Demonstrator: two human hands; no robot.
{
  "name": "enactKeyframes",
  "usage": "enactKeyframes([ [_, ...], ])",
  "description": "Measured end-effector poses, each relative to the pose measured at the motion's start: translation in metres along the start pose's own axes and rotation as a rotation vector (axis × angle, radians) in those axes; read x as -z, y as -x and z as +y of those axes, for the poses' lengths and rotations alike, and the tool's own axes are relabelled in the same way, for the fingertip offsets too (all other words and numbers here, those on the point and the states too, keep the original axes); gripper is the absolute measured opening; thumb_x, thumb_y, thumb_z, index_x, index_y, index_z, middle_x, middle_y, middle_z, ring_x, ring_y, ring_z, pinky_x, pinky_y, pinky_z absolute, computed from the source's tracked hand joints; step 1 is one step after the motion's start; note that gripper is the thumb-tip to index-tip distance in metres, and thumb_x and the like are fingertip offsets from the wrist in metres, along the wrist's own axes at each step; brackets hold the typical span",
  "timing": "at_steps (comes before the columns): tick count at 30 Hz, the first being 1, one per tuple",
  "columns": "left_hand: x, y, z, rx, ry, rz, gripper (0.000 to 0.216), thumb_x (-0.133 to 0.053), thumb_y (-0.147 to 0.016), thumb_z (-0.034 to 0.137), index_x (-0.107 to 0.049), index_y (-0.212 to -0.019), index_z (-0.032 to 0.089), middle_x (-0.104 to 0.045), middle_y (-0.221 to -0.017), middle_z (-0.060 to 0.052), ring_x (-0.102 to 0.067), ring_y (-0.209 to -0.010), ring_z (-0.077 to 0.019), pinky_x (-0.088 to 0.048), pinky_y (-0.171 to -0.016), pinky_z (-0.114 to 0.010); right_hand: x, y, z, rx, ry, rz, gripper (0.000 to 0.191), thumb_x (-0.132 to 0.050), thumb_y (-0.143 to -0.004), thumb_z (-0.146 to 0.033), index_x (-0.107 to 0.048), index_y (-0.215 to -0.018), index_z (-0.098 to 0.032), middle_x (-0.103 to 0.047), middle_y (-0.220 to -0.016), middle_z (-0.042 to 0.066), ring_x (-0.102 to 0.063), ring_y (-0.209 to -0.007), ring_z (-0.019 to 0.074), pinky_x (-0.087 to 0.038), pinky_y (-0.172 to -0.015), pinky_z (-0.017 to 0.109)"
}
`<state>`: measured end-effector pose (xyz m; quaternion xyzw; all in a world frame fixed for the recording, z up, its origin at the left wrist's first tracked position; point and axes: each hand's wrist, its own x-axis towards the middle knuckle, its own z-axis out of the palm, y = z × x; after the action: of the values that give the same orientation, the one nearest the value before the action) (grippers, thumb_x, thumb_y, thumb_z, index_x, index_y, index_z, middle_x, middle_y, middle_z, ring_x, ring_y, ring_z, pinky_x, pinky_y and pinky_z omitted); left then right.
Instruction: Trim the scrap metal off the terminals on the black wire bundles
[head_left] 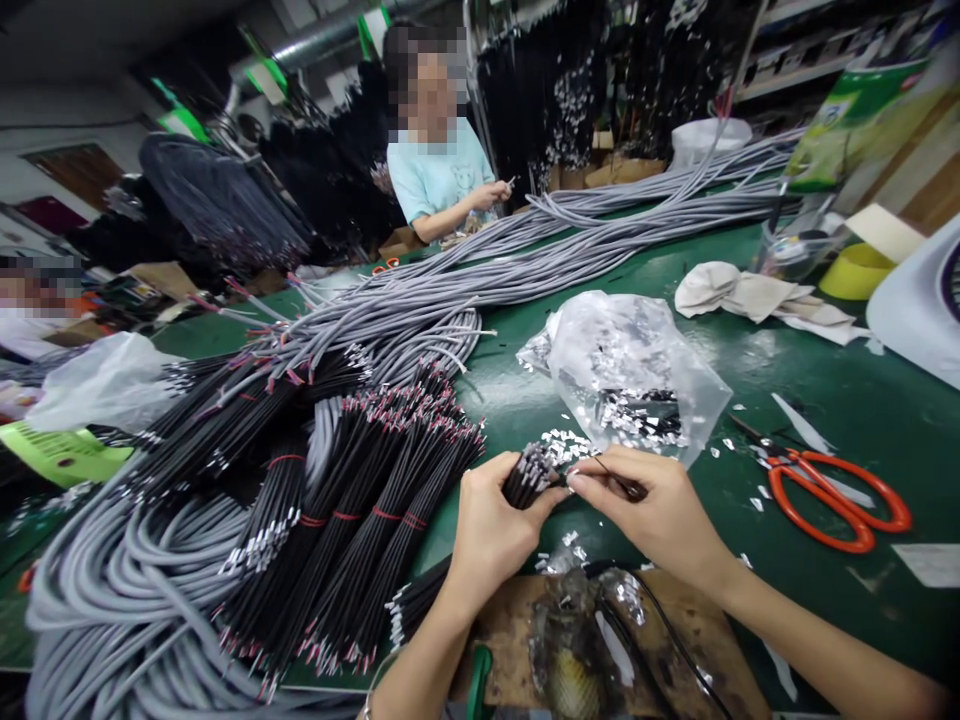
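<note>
- Board, brown and stained, lies nearest.
- Left hand clasps a black wire bundle above the desk.
- Right hand hovers beside its ends, exact grip unclear.
- Clear bag sits beyond.
- Co-worker behind grey cables.

Own hands two, held bundle one, co-workers two

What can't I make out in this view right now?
Head view: lower length of the black wire bundle, hidden by the left hand.
Head view: small piece at the right hand, too small to identify.
Head view: deeper contents of the plastic bag, blurred by cloudy film.
Head view: item in the co-worker's hands, too small.
Head view: rest of the white housing, cut off by right edge.
</note>
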<state>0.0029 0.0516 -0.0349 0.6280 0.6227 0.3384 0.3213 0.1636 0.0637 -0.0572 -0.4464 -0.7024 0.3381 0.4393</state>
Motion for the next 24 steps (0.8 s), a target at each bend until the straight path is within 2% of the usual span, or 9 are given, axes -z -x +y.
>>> enactKeyframes([
  [5,-0.002,0.003,0.0,-0.047,-0.088,-0.028,0.021,-0.064,-0.072,0.034,-0.06,-0.065,0.014,-0.058,-0.06,0.0,-0.05,-0.056,-0.0139,-0.037,-0.051,-0.023,0.0,0.001,-0.001,0.026,0.045,0.045,0.015,-0.056,-0.081,-0.021,-0.065,-0.07,-0.016,-0.057,-0.058,0.0,-0.049,-0.051,0.0115,-0.04,-0.051,0.024],
  [11,0.001,0.002,-0.003,0.009,-0.029,-0.066,0.023,-0.059,-0.076,0.036,-0.06,-0.067,0.015,-0.063,-0.061,-0.002,-0.056,-0.056,-0.0159,-0.04,-0.052,-0.023,-0.004,0.004,0.002,0.006,0.031,0.031,0.015,-0.052,-0.083,-0.021,-0.066,-0.084,-0.018,-0.062,-0.068,0.002,-0.054,-0.057,0.0129,-0.042,-0.055,0.025],
  [14,0.003,0.0,-0.004,0.024,-0.005,-0.024,0.023,-0.06,-0.076,0.035,-0.062,-0.067,0.014,-0.065,-0.063,-0.003,-0.059,-0.058,-0.017,-0.042,-0.053,-0.023,-0.01,0.007,0.011,0.012,0.104,-0.102,0.014,-0.053,-0.082,-0.018,-0.067,-0.085,-0.018,-0.064,-0.07,0.002,-0.057,-0.062,0.0143,-0.043,-0.059,0.025],
  [16,0.005,-0.001,-0.003,0.043,-0.005,0.03,0.022,-0.06,-0.075,0.034,-0.064,-0.068,0.013,-0.067,-0.063,-0.003,-0.06,-0.059,-0.0176,-0.044,-0.054,-0.024,-0.013,0.008,0.018,0.005,0.265,-0.237,0.013,-0.056,-0.079,-0.014,-0.068,-0.078,-0.02,-0.063,-0.068,0.001,-0.059,-0.063,0.0154,-0.042,-0.057,0.025],
  [18,0.005,-0.002,-0.002,0.06,-0.003,0.048,0.022,-0.06,-0.075,0.033,-0.066,-0.07,0.013,-0.067,-0.063,-0.003,-0.061,-0.06,-0.018,-0.045,-0.056,-0.024,-0.014,0.009,0.022,-0.02,0.437,-0.314,0.012,-0.059,-0.075,-0.014,-0.068,-0.074,-0.021,-0.062,-0.068,0.002,-0.059,-0.061,0.0166,-0.039,-0.053,0.025],
  [20,0.005,-0.002,-0.001,0.056,-0.008,0.04,0.021,-0.061,-0.074,0.033,-0.066,-0.072,0.013,-0.068,-0.065,-0.003,-0.061,-0.061,-0.0179,-0.046,-0.058,-0.025,-0.012,0.008,0.02,-0.021,0.476,-0.252,0.011,-0.059,-0.076,-0.016,-0.069,-0.075,-0.021,-0.062,-0.073,0.004,-0.058,-0.06,0.0167,-0.039,-0.052,0.026],
  [24,0.005,0.0,0.001,0.03,-0.009,0.067,0.019,-0.066,-0.071,0.033,-0.066,-0.072,0.014,-0.067,-0.068,-0.002,-0.059,-0.062,-0.0169,-0.046,-0.059,-0.025,-0.004,0.004,0.006,0.04,0.151,0.007,0.015,-0.054,-0.083,-0.019,-0.069,-0.082,-0.017,-0.059,-0.071,0.004,-0.055,-0.061,0.0143,-0.042,-0.057,0.026],
])
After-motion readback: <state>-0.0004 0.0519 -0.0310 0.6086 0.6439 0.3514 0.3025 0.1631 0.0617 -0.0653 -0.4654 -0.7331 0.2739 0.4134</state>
